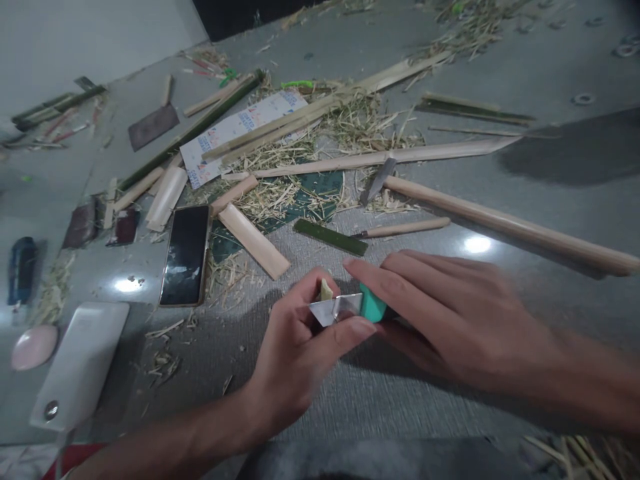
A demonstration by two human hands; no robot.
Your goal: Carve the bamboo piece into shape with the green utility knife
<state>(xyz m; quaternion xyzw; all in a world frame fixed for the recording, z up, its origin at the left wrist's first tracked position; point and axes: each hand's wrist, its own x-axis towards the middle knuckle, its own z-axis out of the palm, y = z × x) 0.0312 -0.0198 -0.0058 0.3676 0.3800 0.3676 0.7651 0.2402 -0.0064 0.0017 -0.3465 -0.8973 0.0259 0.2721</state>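
My right hand is closed around a utility knife with a teal body, mostly covered by the fingers. Its bare metal blade points left, across the opening of my left hand. That hand is closed on a small pale piece of bamboo, whose tip shows above the blade; the rest is hidden in the fingers. My left thumb lies along the lower side of the blade, near the knife's body. Just beyond both hands lies a dark green bamboo strip.
A hammer and a thin wooden-handled tool lie beyond my right hand. Pale bamboo pieces, a smartphone, a white power bank-like slab and heaps of shavings cover the left and far side of the table.
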